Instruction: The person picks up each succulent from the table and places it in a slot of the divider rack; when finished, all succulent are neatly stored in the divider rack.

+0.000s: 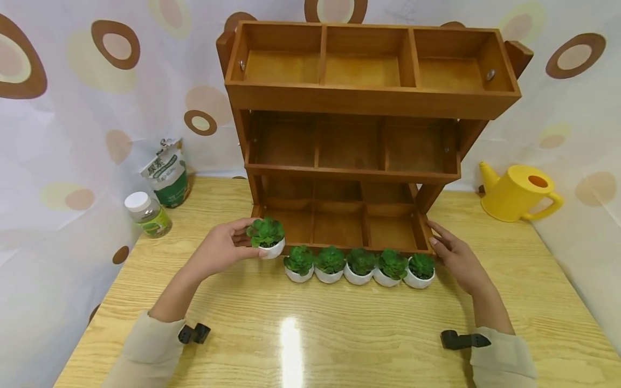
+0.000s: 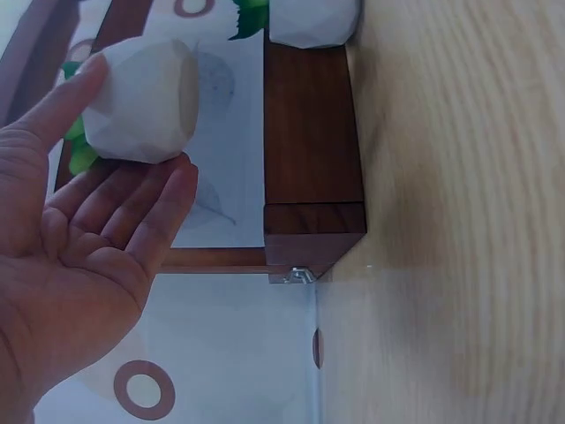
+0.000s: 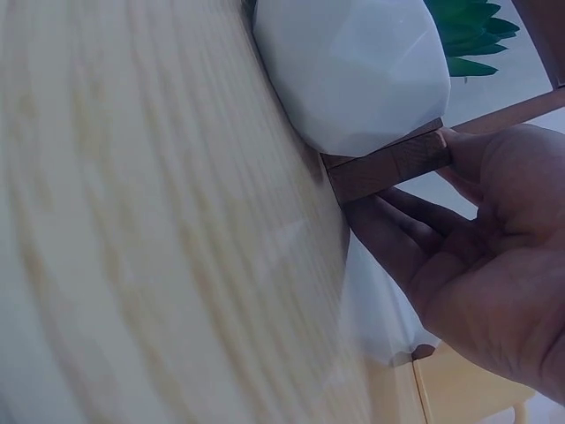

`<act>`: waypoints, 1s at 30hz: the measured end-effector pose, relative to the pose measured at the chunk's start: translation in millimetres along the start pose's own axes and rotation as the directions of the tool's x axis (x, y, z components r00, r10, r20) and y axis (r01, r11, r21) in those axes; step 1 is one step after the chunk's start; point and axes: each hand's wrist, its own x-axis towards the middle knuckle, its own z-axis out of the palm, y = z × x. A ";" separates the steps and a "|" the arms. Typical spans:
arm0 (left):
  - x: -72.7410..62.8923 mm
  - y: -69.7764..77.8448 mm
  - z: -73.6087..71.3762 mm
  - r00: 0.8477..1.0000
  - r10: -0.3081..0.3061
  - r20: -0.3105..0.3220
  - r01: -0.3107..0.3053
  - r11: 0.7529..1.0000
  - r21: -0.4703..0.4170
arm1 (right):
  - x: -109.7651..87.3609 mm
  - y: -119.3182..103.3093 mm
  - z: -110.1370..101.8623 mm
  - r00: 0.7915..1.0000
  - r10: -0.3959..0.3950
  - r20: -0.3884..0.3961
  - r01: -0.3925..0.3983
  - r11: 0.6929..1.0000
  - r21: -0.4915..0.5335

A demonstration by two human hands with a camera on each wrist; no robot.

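Note:
My left hand [image 1: 224, 245] pinches a small potted succulent [image 1: 266, 234] between thumb and fingers, at the left front corner of a three-tier wooden shelf [image 1: 373, 104]. In the left wrist view its white faceted pot [image 2: 141, 102] is held above the table, beside the shelf's bottom tier. My right hand [image 1: 458, 263] grips the right end of that bottom tier, with thumb on one side of the wooden edge [image 3: 388, 168] and fingers on the other. Several matching succulents [image 1: 359, 264] stand in a row along the shelf's front, the rightmost pot [image 3: 353, 71] close by my right hand.
On the wooden table [image 1: 368, 334], a yellow watering can [image 1: 514, 196] stands at the back right. A white-capped jar [image 1: 150, 215] and a clipped green-and-white bag [image 1: 168, 175] are at the back left. Patterned cloth [image 1: 73, 134] hangs behind. The shelf's compartments hold nothing visible.

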 end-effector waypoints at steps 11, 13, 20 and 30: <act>17.4 12.8 -6.1 0.998 -0.044 -0.051 0.047 0.998 0.048 | 1.7 2.2 -0.9 1.000 0.010 -0.010 -0.011 1.000 -0.004; 20.1 13.2 -5.9 0.997 -0.045 -0.058 0.048 0.997 0.059 | 1.7 3.0 -0.8 1.000 0.011 -0.013 -0.011 1.000 -0.005; 29.0 10.1 -3.8 0.996 -0.053 -0.075 0.057 0.997 0.057 | 1.5 4.2 -0.8 1.000 0.025 -0.015 -0.025 1.000 0.000; 42.0 6.3 0.3 0.995 -0.034 -0.092 0.042 0.996 0.083 | 2.0 6.9 -1.0 0.999 0.047 -0.016 -0.047 0.999 0.018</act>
